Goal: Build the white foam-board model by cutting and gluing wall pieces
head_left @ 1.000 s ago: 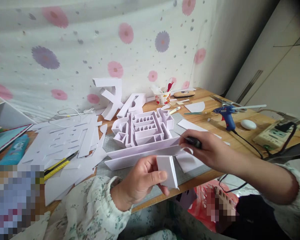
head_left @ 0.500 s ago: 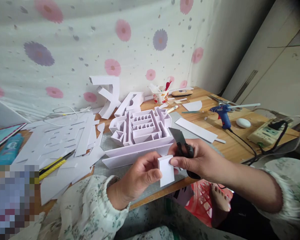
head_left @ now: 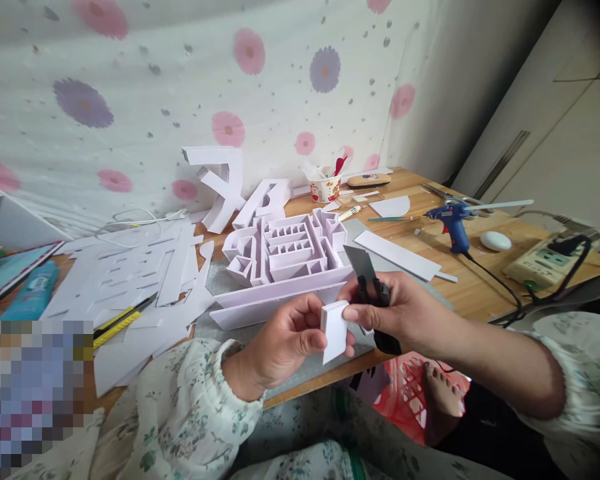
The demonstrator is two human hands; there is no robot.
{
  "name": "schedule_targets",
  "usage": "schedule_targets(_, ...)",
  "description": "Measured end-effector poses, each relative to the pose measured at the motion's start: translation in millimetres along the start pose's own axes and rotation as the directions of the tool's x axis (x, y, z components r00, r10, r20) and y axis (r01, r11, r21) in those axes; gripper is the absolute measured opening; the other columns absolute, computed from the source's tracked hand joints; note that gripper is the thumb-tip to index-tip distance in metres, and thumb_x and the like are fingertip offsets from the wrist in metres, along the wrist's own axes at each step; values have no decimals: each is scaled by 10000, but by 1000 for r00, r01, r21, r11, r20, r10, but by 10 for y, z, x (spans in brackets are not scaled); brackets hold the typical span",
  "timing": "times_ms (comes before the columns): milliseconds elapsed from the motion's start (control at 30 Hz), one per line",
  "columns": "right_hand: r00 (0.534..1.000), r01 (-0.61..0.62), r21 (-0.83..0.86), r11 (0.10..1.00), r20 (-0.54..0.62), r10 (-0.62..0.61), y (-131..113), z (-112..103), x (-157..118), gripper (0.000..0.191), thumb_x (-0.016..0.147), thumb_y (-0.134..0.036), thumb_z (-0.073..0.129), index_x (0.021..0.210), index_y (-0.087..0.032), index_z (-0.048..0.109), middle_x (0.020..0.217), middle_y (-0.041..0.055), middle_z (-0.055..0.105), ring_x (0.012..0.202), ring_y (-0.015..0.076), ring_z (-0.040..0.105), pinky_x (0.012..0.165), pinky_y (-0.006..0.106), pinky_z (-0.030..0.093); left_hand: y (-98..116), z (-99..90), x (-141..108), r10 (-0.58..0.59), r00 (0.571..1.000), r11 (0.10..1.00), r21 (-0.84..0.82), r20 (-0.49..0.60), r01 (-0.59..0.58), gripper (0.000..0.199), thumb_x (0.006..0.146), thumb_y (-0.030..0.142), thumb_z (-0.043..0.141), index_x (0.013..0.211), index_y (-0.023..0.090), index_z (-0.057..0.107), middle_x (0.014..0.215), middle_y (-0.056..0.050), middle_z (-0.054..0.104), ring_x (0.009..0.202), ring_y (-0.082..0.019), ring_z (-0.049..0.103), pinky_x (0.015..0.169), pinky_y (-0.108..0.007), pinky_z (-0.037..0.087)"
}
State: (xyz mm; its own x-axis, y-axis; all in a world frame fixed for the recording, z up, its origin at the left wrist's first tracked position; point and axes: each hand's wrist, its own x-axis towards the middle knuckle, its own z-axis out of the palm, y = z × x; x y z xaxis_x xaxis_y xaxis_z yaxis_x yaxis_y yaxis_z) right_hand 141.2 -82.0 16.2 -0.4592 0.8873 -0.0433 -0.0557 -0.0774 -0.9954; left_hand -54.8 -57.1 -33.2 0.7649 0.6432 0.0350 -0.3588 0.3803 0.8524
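Note:
My left hand pinches a small stack of white foam board pieces between thumb and fingers, over the table's front edge. My right hand is closed around a black utility knife, its broad dark blade pointing up and away to the left. The right thumb also presses on the top right of the stack. Just beyond my hands stands a white foam board structure with thin upright walls and many small compartments. Two long white strips lie along its near side. A grey cutting mat lies under these things.
At the right are a blue glue gun, a white egg-shaped object and a power strip with cables. White board sheets and a yellow cutter cover the left. A paper cup and board shapes stand behind.
The stack is turned slightly, so its layered left edge shows more. Both hands keep their hold. The whole view has shifted a little.

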Motion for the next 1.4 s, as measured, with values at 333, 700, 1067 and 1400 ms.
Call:
schedule_targets(333,966,140,-505,852,-117,-229,-130,-126,-10,176,779,-308,685,756,-167,582,619,-46,479,565,89,411,514,215,347,286,46,2,375,924,548,821,-70,-160,163,824,316,695,867,169,638,798,-15,633,736,-128,587,672,-228,486)
schedule_targets(700,954,107,-594,797,-165,-251,-79,-198,-49,225,784,-343,674,876,-137,676,716,7,625,650,131,536,617,246,431,312,11,17,468,884,165,985,-25,-59,48,824,219,646,835,173,645,699,2,668,641,-130,621,625,-239,493)
schedule_targets(1067,946,59,-771,634,-158,-282,77,-94,46,99,789,-248,666,762,-157,642,658,-8,605,573,108,497,567,226,361,233,-83,90,449,876,-29,983,176,-183,178,850,126,602,1011,200,621,838,-2,732,730,-129,704,689,-223,560)
schedule_targets(1400,930,63,-748,661,-196,-310,91,-117,32,74,797,-230,614,767,-163,626,631,-13,584,558,107,486,546,221,382,316,-239,143,464,801,-241,924,379,-298,101,883,136,598,955,183,651,839,-13,738,742,-130,708,692,-230,573)
